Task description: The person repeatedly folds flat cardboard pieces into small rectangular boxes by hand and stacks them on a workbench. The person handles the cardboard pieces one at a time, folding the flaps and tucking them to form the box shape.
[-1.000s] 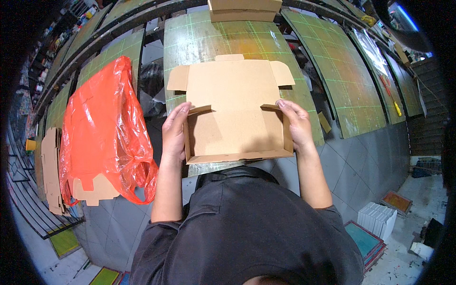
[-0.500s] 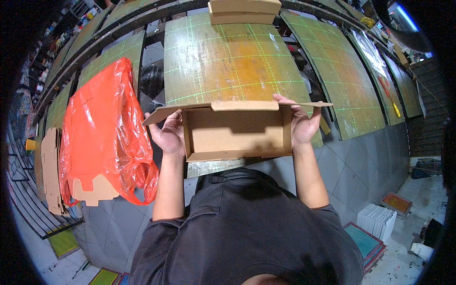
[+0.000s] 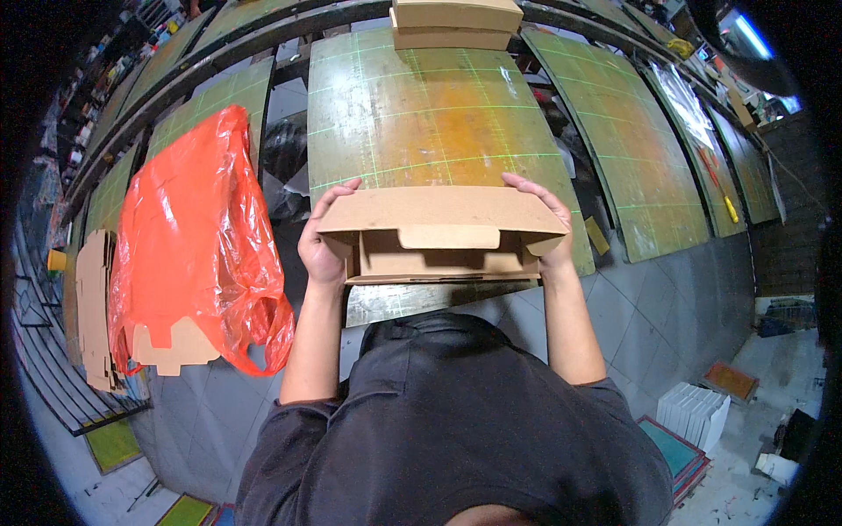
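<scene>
A brown cardboard box [image 3: 438,213] is held between my two hands over the near end of the middle board. Its lid leans partly over the opening, with the front tuck flap hanging above the gap; part of the inside still shows. My left hand [image 3: 324,237] grips the box's left end, fingers reaching up along the lid's edge. On the right end my right hand [image 3: 554,232] is closed the same way, its fingertips at the lid's far corner. Both palms press against the end walls.
Two folded cardboard boxes [image 3: 456,26] are stacked at the board's far end. To the left lies a red plastic bag [image 3: 184,237] with flat cardboard inside, beside more flat cardboard sheets [image 3: 92,307]. A yellow-handled screwdriver [image 3: 730,209] rests on a board at right.
The box lid has swung toward me, from standing upright to partly covering the opening. Both hands have turned with it, their fingers now at the lid's ends.
</scene>
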Available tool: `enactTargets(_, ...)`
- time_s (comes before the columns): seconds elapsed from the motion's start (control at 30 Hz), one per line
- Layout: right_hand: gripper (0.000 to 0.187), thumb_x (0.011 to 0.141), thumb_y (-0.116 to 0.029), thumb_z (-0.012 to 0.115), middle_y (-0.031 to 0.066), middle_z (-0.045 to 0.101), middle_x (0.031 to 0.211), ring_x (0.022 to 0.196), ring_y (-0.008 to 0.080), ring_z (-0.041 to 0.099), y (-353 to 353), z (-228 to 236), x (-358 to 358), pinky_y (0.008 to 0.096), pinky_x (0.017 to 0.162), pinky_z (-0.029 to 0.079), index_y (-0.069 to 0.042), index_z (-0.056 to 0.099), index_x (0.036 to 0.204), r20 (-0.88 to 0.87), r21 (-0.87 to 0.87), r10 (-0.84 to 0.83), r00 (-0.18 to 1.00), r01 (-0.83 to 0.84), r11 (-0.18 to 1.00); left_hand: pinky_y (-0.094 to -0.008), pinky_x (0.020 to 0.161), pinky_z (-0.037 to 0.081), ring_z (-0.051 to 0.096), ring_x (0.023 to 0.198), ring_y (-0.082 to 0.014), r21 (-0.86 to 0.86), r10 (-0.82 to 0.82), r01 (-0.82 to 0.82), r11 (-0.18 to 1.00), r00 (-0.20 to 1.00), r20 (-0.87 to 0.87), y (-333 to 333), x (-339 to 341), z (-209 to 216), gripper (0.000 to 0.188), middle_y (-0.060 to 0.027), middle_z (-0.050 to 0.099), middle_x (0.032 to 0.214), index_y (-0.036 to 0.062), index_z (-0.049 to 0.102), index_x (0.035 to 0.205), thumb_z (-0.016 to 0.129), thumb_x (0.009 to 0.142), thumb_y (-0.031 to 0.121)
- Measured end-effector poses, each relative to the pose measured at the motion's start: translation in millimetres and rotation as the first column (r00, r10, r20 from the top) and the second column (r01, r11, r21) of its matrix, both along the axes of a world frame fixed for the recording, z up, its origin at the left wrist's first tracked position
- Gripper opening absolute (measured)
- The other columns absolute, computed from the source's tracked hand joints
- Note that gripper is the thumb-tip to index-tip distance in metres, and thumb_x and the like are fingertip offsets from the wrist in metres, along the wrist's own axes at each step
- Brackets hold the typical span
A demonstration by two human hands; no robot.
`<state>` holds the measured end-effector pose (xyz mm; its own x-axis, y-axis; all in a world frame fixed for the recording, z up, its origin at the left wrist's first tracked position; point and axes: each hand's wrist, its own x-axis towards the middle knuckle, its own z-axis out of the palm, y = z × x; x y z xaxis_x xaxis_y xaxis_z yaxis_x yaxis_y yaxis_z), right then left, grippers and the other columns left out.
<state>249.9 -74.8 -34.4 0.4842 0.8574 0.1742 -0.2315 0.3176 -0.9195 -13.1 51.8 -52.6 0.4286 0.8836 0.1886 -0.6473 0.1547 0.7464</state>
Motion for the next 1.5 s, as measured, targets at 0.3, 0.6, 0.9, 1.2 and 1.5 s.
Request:
enactTargets(0.3,0.052,0.081,-0.011,0.060,0.0143,0.052,0.122,0.111,0.0190,0.051,-23,16,24,0.0293,0.093,0.041,0.003,0.044,0.129,0.246,-0.352,0.259,0.934,-0.163,0.922,-0.0276,0.094,0.039,0.051,0.111,-0.0185,-0.066,-0.045,0.025,0.997,0.949,-0.313,1,-14,21,0.033,-0.0135,0.054,0.121,-0.0019,0.057,0.112,0.054,0.079,-0.005)
enactTargets(0.6,0.063,0.060,-0.020,0.083,0.0195,0.044,0.129,0.118,0.0295,0.047,-43,53,-25,0.0372,0.091,0.044,-0.005,0.057,0.116,0.692,-0.269,0.013,0.722,0.241,0.933,-0.0439,0.103,0.030,0.038,0.126,-0.0362,0.683,0.563,0.118,0.721,0.476,-0.676,-75,-9,59,0.069,-0.0244,0.046,0.129,0.0019,0.057,0.115,0.084,0.056,0.025)
enactTargets(0.9,0.049,0.057,-0.019,0.083,0.0282,0.037,0.134,0.122,0.0380,0.043,-44,49,-35,0.0396,0.098,0.037,-0.003,0.066,0.099,0.891,-0.082,0.001,0.453,0.158,0.984,-0.0449,0.102,0.032,0.037,0.125,-0.0423,0.715,0.641,0.018,0.699,0.428,-0.637,-79,3,49,0.047,-0.0221,0.051,0.124,0.0045,0.069,0.095,0.084,0.055,0.024)
enactTargets(1.2,0.047,0.058,-0.020,0.082,0.0300,0.042,0.129,0.116,0.0389,0.048,-42,45,-36,0.0388,0.095,0.039,-0.001,0.066,0.098,0.916,-0.034,-0.044,0.398,0.188,0.982,-0.0464,0.099,0.035,0.041,0.121,-0.0440,0.802,0.729,0.006,0.597,0.412,-0.546,-79,5,42,0.045,-0.0202,0.055,0.119,0.0050,0.069,0.093,0.085,0.054,0.023)
enactTargets(1.5,0.043,0.060,-0.027,0.080,0.0322,0.042,0.127,0.112,0.0443,0.048,-39,30,-34,0.0431,0.095,0.039,-0.008,0.068,0.095,0.927,0.088,-0.147,0.344,0.183,0.979,-0.0479,0.101,0.031,0.042,0.120,-0.0417,0.913,0.841,0.007,0.409,0.385,-0.380,-83,9,30,0.042,-0.0154,0.058,0.115,0.0066,0.068,0.095,0.082,0.057,0.016)
